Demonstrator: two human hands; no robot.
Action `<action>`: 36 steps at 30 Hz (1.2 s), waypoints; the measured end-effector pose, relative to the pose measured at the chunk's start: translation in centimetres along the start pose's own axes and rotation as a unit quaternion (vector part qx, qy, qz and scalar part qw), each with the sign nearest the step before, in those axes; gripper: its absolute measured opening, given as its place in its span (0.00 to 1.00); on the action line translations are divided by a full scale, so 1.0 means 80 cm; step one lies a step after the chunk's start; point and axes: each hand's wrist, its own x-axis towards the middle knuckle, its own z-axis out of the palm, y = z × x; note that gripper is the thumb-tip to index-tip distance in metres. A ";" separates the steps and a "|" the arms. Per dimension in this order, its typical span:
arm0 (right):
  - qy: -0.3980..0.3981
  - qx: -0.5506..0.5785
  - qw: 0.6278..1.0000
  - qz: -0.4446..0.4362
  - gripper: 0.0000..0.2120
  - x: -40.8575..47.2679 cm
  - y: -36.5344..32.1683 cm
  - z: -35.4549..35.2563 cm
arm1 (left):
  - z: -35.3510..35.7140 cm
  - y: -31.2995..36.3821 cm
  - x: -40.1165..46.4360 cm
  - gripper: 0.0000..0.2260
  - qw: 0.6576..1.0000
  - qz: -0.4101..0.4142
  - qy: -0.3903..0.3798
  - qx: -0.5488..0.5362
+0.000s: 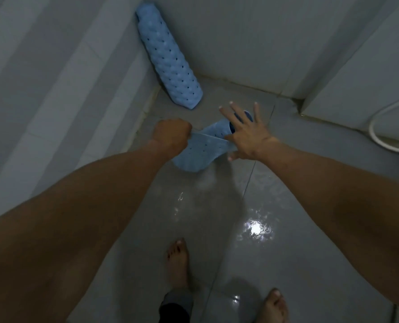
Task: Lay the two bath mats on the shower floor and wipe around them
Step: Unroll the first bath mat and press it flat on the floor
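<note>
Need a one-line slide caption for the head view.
Left hand grips a curled blue mat, right hand open over it; second mat leans in the corner.

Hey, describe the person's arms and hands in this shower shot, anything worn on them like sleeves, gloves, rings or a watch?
Both forearms are bare as far as the frame shows: no sleeves in view. The left hand and right hand wear no gloves. No watch or bracelet shows at either wrist, and no ring is visible on the right hand's fingers, whose nails look short and unpainted. The left hand's fingers are hidden from view.
</note>
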 end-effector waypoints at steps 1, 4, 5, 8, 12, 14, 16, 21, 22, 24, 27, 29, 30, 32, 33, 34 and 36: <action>0.015 -0.015 1.000 -0.021 0.26 -0.001 0.004 0.003 | -0.001 0.001 -0.002 0.11 1.000 -0.018 0.002 0.002; 0.045 -0.019 0.997 -0.058 0.20 0.002 0.013 0.009 | 0.001 -0.003 -0.003 0.12 0.998 -0.057 0.026 0.014; 0.066 -0.031 0.995 -0.067 0.20 0.007 0.016 0.013 | 0.004 -0.006 -0.001 0.12 0.997 -0.062 0.040 0.024; 0.127 -0.071 0.987 -0.073 0.19 0.023 0.025 0.027 | 0.013 -0.009 0.008 0.12 0.993 -0.091 0.066 0.024; 0.111 -0.034 0.993 -0.033 0.26 0.044 0.029 0.035 | 0.027 -0.014 0.016 0.12 0.986 -0.129 0.103 0.026; 0.135 -0.004 0.991 -0.019 0.31 0.051 0.036 0.037 | 0.035 -0.020 0.020 0.13 0.980 -0.157 0.120 0.028; 0.170 -0.014 0.985 -0.040 0.37 0.058 0.047 0.038 | 0.042 -0.028 0.026 0.12 0.972 -0.187 0.138 0.028; 0.267 -0.053 0.957 -0.099 0.34 0.080 0.054 0.033 | 0.062 -0.043 0.048 0.10 0.949 -0.239 0.204 0.022; 0.279 -0.020 0.956 -0.086 0.30 0.080 0.052 0.034 | 0.067 -0.047 0.050 0.10 0.942 -0.256 0.218 0.019; 0.295 0.034 0.955 -0.026 0.27 0.078 0.047 0.033 | 0.076 -0.057 0.053 0.10 0.926 -0.278 0.255 0.012; 0.296 -0.030 0.955 0.022 0.32 0.074 0.043 0.027 | 0.084 -0.067 0.051 0.11 0.912 -0.280 0.299 0.019; 0.253 -0.080 0.963 0.038 0.36 0.070 0.048 0.022 | 0.088 -0.076 0.046 0.11 0.903 -0.285 0.321 0.006; 0.225 -0.082 0.969 0.054 0.37 0.068 0.052 0.022 | 0.090 -0.084 0.042 0.12 0.899 -0.289 0.328 -0.003; 0.208 -0.077 0.972 0.078 0.39 0.058 0.061 0.027 | 0.093 -0.098 0.032 0.14 0.894 -0.298 0.334 -0.008; 0.210 -0.066 0.972 0.082 0.39 0.051 0.064 0.031 | 0.092 -0.102 0.027 0.16 0.895 -0.302 0.328 -0.007; 0.216 -0.058 0.972 0.078 0.39 0.041 0.064 0.035 | 0.091 -0.104 0.022 0.17 0.897 -0.307 0.318 -0.014; 0.229 -0.043 0.970 0.067 0.34 0.026 0.061 0.049 | 0.093 -0.102 0.013 0.17 0.898 -0.313 0.307 -0.044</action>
